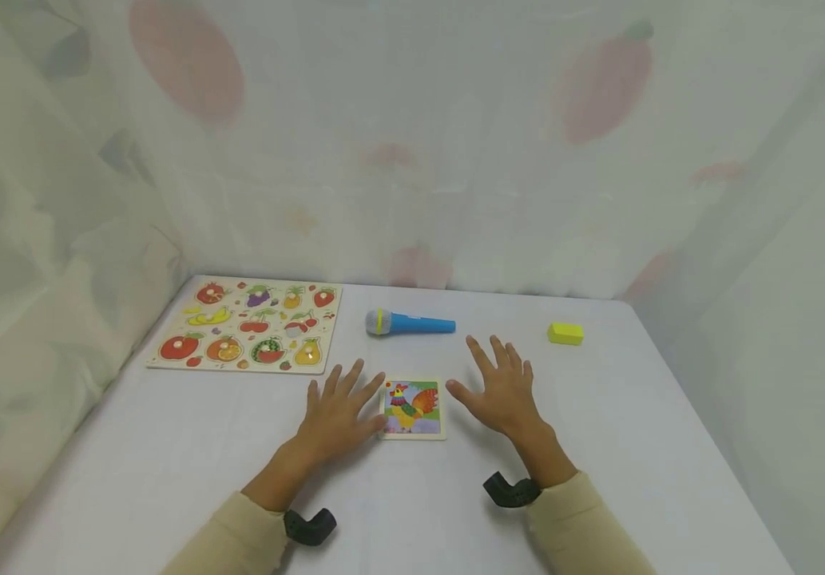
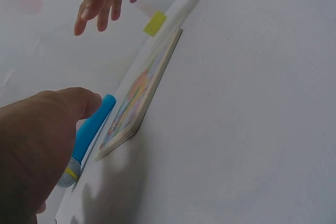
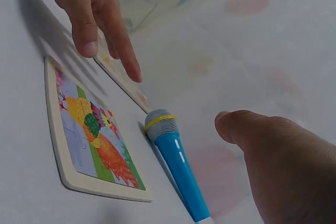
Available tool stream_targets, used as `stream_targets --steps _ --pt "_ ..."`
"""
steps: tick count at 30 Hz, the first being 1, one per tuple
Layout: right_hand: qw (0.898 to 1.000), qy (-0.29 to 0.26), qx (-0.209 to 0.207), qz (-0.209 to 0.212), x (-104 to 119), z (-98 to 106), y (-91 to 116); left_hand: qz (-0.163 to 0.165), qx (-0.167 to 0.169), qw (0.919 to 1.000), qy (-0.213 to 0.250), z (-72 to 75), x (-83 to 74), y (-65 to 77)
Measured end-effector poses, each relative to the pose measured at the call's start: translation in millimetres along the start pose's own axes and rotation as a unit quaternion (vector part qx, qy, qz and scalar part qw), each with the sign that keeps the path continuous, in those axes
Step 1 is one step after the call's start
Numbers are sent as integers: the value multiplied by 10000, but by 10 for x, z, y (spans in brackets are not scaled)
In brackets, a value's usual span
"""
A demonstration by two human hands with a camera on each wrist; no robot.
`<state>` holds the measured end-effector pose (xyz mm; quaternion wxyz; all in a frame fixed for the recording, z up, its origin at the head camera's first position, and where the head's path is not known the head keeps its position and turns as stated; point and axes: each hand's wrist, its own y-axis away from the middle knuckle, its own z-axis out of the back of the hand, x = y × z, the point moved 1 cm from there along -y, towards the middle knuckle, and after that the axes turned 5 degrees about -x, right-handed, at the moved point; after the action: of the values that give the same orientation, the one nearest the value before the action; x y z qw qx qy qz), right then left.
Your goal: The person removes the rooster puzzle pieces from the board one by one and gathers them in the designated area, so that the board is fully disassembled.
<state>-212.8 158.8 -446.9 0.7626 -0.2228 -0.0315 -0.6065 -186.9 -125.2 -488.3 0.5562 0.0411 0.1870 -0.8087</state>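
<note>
A small square jigsaw puzzle [image 1: 412, 410] with a rooster picture and a pale wooden frame lies flat on the white table. On its left side my left hand [image 1: 336, 418] hovers with fingers spread, the thumb near the puzzle's edge. To the puzzle's right, my right hand [image 1: 505, 391] is held above the table, fingers apart and holding nothing. Both wrist views show a gap between the hands and the puzzle. Beyond it lies a blue toy microphone [image 1: 419, 323] with a silver head and a yellow ring, its head toward the left.
A wooden fruit puzzle board [image 1: 239, 362] lies at the back left. At the back right sits a yellow block [image 1: 565, 334]. Patterned curtains [image 1: 412, 160] enclose the white table [image 1: 412, 511] at the back and on both sides.
</note>
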Motion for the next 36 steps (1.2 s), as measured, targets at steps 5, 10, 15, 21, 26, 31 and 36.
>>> stream_targets --steps 5,10,15,21,26,31,36 --pt "9999 -99 -19 93 12 -95 -16 -72 44 9998 178 -63 -31 25" --pt "9997 -140 21 202 42 -185 -61 -162 48 9995 275 -124 -66 30" --pt "9986 -331 17 421 81 -281 -121 -292 89 9985 450 -185 -109 36" --pt "9948 -686 -78 753 157 -410 -184 -377 74 9982 459 -208 -141 55" --pt "9918 -899 73 901 213 -528 -220 -401 97 9986 334 -238 -143 55" --pt "9888 -1088 234 997 240 -628 -236 -350 269 9989 164 -257 -130 72" --pt "9860 -1269 384 1007 277 -674 -249 -364 283 9989 114 -232 -115 77"
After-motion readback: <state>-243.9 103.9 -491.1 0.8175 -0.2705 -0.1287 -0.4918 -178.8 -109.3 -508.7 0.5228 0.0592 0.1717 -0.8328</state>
